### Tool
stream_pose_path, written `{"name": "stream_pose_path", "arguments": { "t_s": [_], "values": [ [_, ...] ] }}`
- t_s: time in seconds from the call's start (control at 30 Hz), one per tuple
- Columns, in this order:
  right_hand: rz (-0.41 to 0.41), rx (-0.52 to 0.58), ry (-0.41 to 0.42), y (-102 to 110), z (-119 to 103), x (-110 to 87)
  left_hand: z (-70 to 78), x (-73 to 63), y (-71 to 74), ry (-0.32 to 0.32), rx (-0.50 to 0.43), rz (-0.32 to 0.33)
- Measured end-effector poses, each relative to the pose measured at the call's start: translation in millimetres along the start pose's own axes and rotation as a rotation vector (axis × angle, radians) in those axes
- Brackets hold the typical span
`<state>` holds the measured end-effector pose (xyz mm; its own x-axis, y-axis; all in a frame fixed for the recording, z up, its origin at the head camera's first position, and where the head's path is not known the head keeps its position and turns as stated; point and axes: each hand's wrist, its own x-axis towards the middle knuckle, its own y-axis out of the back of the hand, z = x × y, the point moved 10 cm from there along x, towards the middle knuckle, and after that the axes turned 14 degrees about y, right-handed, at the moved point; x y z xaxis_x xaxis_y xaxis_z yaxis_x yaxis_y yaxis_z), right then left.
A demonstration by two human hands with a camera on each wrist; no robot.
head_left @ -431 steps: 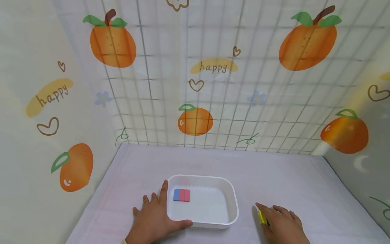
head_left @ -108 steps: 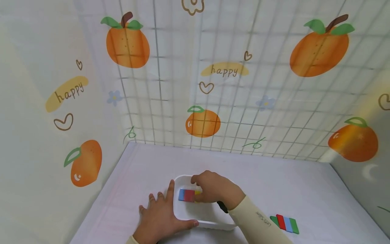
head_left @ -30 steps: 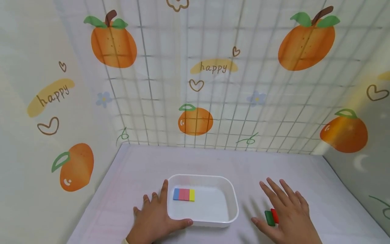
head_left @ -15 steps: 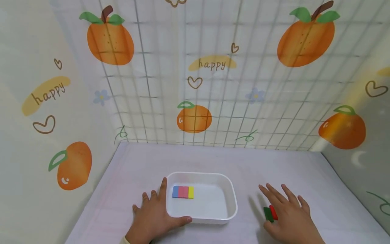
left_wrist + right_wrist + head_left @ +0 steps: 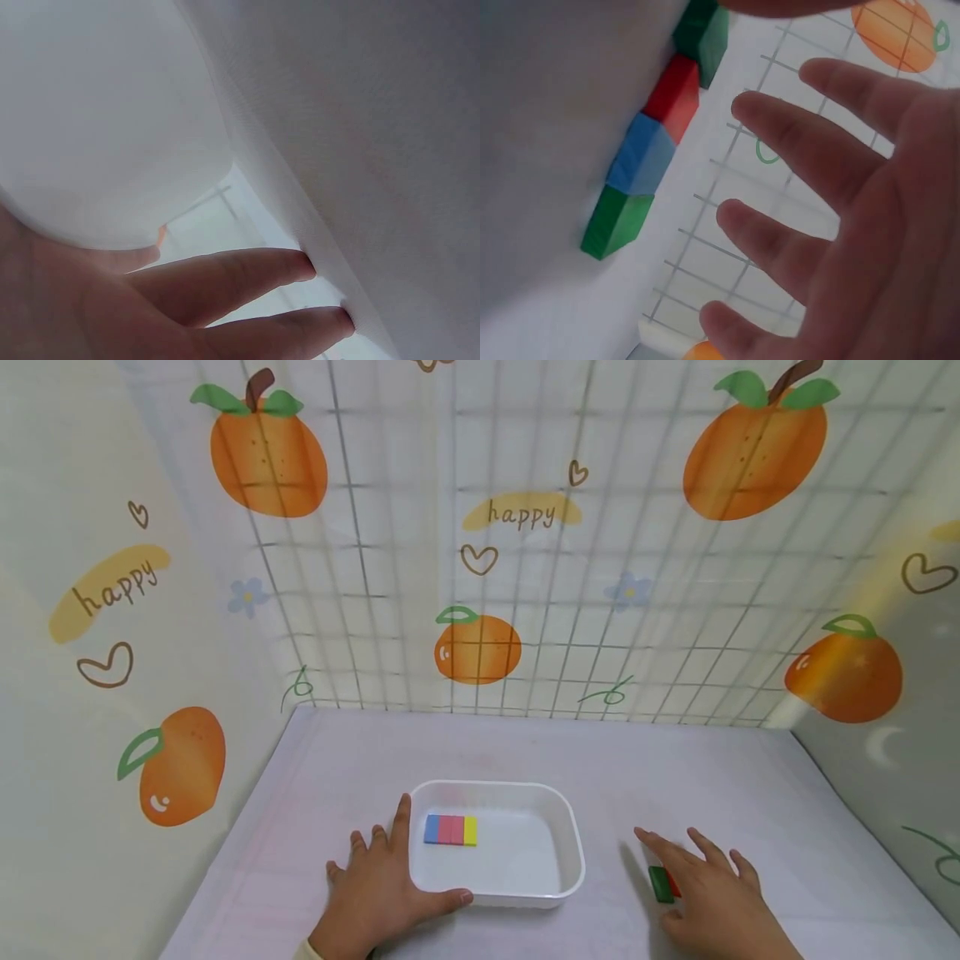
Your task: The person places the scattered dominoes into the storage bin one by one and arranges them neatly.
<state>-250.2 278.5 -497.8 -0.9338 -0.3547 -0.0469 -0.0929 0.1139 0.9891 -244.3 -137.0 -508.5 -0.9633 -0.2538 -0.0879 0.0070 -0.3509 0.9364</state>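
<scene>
A white tray (image 5: 517,864) holds a row of small flat blocks at its left: a blue block (image 5: 432,829), two pink blocks (image 5: 452,830) and a yellow block (image 5: 470,831). My left hand (image 5: 375,889) steadies the tray, straight index finger along the left wall and thumb against the front rim. To the right, my right hand (image 5: 712,897) hovers over a second row, thumb and index finger near its dark green block (image 5: 661,884). A red block (image 5: 676,96), a blue block (image 5: 640,154) and a green block (image 5: 618,223) follow in the right wrist view. Nothing is gripped.
The table (image 5: 525,752) wears a pale cloth. A fruit-patterned curtain over a wire grid (image 5: 555,610) rises behind it, and printed side walls (image 5: 75,718) stand left and right.
A yellow block has joined the tray's row since the oldest frame. Over the last second my right hand has lowered toward the dark green block, its thumb and index finger drawing in. My left hand stays put.
</scene>
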Motion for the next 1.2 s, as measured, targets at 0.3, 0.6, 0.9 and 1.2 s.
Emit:
{"name": "stream_pose_path", "arguments": {
  "t_s": [0.3,0.6,0.9,1.2],
  "values": [
    [-0.072,0.054,-0.052,-13,4,5.0,0.4,-0.9,0.0,0.012,-0.002,-0.020],
    [-0.077,0.058,-0.072,-14,5,4.6,0.7,-2.0,1.8,0.010,-0.003,-0.024],
    [-0.060,0.057,-0.073,-10,7,6.4,0.5,-0.2,0.1,0.011,-0.002,-0.023],
    [-0.034,0.024,-0.047,0,4,5.6,0.6,0.5,-1.2,0.009,0.000,-0.020]
  ]
}}
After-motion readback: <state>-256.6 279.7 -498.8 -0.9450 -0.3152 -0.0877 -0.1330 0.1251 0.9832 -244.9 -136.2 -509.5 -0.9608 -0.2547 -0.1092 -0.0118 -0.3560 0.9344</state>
